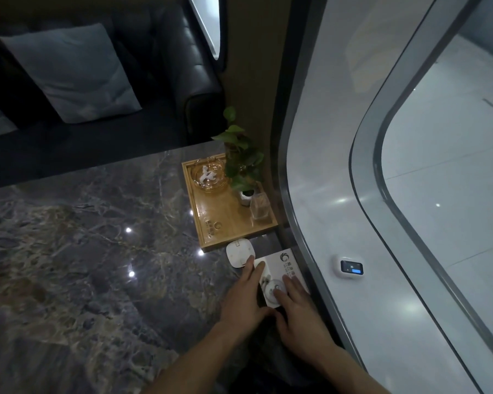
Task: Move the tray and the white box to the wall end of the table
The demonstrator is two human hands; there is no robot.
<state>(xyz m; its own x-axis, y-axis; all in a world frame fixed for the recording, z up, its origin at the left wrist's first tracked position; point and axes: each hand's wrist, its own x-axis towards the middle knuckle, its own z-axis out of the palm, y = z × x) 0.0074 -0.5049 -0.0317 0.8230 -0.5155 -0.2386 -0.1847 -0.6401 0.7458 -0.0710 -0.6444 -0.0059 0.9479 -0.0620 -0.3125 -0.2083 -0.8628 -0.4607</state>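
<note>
A wooden tray (219, 223) lies on the dark marble table (83, 251) against the wall, carrying a glass ashtray (208, 176), a small potted plant (244, 166) and a clear holder (260, 207). Just in front of the tray, by the wall, sits the white box (279, 261) with a printed logo. My left hand (246, 295) rests on the box's left edge, fingers stretched forward. My right hand (296, 308) lies flat on the box's near right part. Both hands press on it from above; the near end of the box is hidden under them.
A small white rounded square device (239, 251) lies left of the box, touching my left fingertips. A dark sofa (125, 81) with a grey cushion (69, 72) stands beyond the table. The curved wall (325, 194) on the right carries a small screen panel (351, 266).
</note>
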